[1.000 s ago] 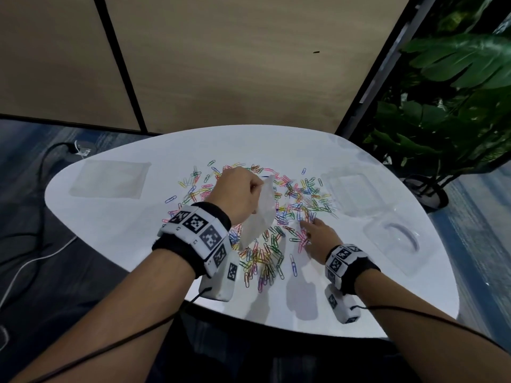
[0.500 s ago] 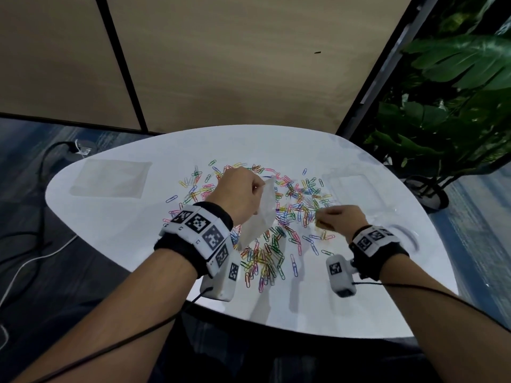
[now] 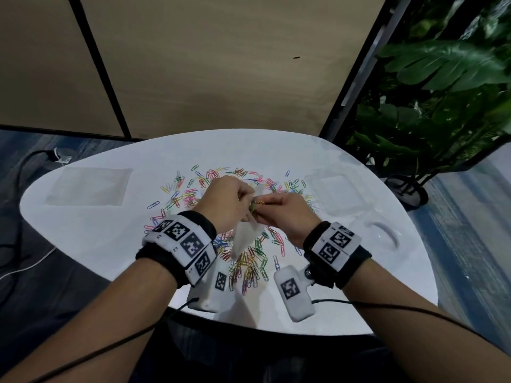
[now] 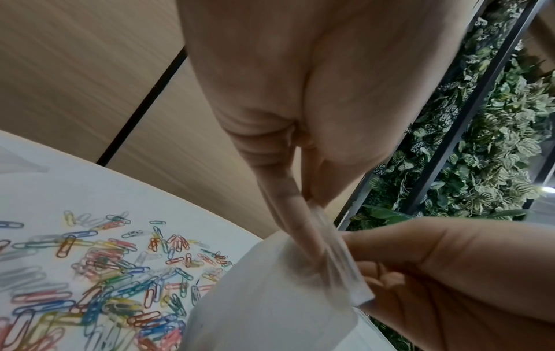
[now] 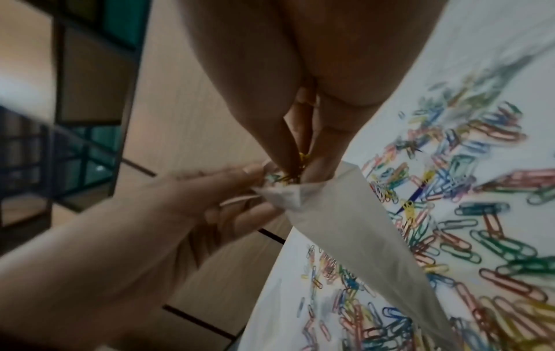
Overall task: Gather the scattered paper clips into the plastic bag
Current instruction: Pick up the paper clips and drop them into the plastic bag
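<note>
Many coloured paper clips [image 3: 249, 266] lie scattered over the middle of the white table [image 3: 91, 239]. My left hand [image 3: 229, 200] pinches the mouth of a small clear plastic bag [image 3: 244, 239], which hangs down above the clips. In the left wrist view its fingers [image 4: 288, 213] hold the bag [image 4: 270, 296] at the top edge. My right hand [image 3: 279, 210] meets it at the bag's mouth, pinching a small bunch of clips [image 5: 300, 166] between its fingertips [image 5: 282, 152] right at the opening of the bag [image 5: 345, 225].
A flat clear bag [image 3: 88, 186] lies at the table's far left. Clear plastic packaging [image 3: 334, 194] and a clear tray with a curved white piece [image 3: 384, 233] lie at the right. A potted plant [image 3: 431, 106] stands beyond the right edge; cables run on the floor at left.
My right hand has lifted from the table with a pinch of clips and moved left and up to the bag's mouth. The left hand has kept holding the bag in place.
</note>
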The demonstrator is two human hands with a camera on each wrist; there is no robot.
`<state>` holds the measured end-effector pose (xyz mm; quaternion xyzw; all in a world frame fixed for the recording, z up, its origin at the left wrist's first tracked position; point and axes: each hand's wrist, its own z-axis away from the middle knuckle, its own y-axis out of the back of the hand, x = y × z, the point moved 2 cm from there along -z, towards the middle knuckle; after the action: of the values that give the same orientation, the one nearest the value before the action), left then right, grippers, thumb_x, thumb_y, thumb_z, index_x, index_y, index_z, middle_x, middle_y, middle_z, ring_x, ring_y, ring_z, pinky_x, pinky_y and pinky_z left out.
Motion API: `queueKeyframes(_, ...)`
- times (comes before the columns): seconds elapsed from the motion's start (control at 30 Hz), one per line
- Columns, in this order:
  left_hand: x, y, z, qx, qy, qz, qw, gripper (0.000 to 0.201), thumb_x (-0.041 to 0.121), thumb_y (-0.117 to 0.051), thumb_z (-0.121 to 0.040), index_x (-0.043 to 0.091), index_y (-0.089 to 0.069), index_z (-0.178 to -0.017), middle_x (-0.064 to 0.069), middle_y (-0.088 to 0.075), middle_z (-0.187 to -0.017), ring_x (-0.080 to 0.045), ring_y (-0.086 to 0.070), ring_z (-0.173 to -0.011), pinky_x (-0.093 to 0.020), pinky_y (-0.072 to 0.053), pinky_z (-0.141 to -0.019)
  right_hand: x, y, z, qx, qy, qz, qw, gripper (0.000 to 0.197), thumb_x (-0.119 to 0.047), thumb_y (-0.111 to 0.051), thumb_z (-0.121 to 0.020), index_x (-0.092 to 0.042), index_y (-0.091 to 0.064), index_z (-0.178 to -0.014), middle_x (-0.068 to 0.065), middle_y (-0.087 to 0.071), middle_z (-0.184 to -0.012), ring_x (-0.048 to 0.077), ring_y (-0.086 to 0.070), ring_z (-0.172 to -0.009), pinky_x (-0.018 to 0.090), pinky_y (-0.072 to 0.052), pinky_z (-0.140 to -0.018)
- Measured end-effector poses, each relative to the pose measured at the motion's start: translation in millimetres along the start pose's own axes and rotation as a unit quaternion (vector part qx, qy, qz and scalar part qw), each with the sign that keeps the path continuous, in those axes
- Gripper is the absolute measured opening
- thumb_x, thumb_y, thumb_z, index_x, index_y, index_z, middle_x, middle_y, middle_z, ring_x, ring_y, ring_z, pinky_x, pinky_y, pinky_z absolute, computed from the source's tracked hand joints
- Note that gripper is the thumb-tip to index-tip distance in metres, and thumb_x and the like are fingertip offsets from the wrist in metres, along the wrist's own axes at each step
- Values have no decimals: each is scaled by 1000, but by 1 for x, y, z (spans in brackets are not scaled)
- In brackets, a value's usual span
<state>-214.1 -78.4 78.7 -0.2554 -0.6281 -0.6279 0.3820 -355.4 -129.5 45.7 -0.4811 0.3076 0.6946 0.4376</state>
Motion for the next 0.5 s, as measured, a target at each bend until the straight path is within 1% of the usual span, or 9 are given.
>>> queueKeyframes(0.07,0,-3,-2,-2,-5,1,1000,22,7,-54,-99,2,-73,-109,-5,-70,-101,-23,-76,-71,-34,-64,-73,0,-2,-1,30,47,114,992,19,3,-67,-77,-14,-77,-78,12,-72,-70,22,-65,-62,36,-60,-71)
queueKeyframes(0.1,1,-3,-2,-3,-8,1,1000,22,8,-55,-99,4,-73,-111,-5,-71,-104,-22,-76,-71,-35,-63,-75,-1,-2,-1,44,74,178,980,23,0,-67,-76,-20,-76,-70,7,-71,-62,19,-63,-57,35,-61,-65)
queueKeyframes(0.13,0,-4,-3,-3,-10,2,1000,23,9,-55,-99,6,-73,-112,-5,-71,-105,-22,-76,-71,-36,-63,-76,-5,-3,0,58,105,244,962,29,-3,-67,-76,-27,-72,-61,-3,-66,-52,12,-58,-50,29,-58,-57)
queueKeyframes(0.17,1,-5,-3,-5,-11,4,1000,23,10,-55,-99,7,-73,-113,-5,-72,-104,-21,-76,-71,-36,-63,-76,-7,-4,0,63,139,302,941,37,-4,-65,-77,-32,-66,-53,-8,-59,-43,4,-49,-43,18,-49,-49)
queueKeyframes(0.2,1,-5,-3,-7,-12,6,1000,23,10,-55,-99,7,-73,-114,-4,-72,-100,-20,-76,-71,-35,-63,-76,-11,-6,1,63,170,345,921,41,-4,-63,-79,-33,-60,-50,-9,-52,-38,5,-43,-40,12,-38,-46)
queueKeyframes(0.27,0,-4,-4,-4,-12,5,1000,24,9,-55,-99,6,-73,-115,0,-69,-87,-22,-76,-71,-30,-63,-73,-14,-9,1,50,206,397,893,34,-3,-58,-80,-28,-66,-59,-9,-51,-45,7,-43,-44,10,-31,-46)
queueKeyframes(0.33,0,-2,-4,1,-9,6,1000,24,6,-54,-99,5,-73,-114,6,-65,-78,-23,-76,-72,-24,-62,-69,-14,-10,0,43,212,430,877,27,-3,-57,-80,-20,-78,-82,-8,-59,-59,8,-49,-52,5,-34,-51)
queueKeyframes(0.4,-1,-1,-4,-1,-8,14,1000,24,6,-54,-99,5,-73,-112,13,-62,-73,-21,-76,-71,-24,-63,-68,-16,-9,0,29,221,451,864,24,-6,-59,-81,-17,-80,-87,-12,-57,-60,1,-48,-51,4,-32,-54)
queueKeyframes(0.5,-3,-2,-3,-4,4,23,1000,24,9,-54,-99,5,-72,-114,0,-71,-78,-19,-76,-69,-22,-61,-68,-22,-5,3,-31,213,495,842,26,-7,-56,-85,-20,-79,-88,-15,-47,-50,1,-42,-47,10,-29,-52)
